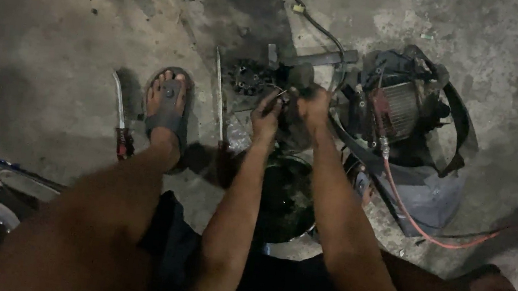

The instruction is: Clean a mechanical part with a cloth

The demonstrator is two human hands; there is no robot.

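Both hands, left hand (267,115) and right hand (312,103), clamp together on a dark greasy engine part (292,126), seemingly heavy, stiff and slippery, best gripped by its rim.

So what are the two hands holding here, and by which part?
Both the left hand and right hand grip a dark, greasy metal part from either side, over a black basin. Which part of it they grip is too dark to tell.
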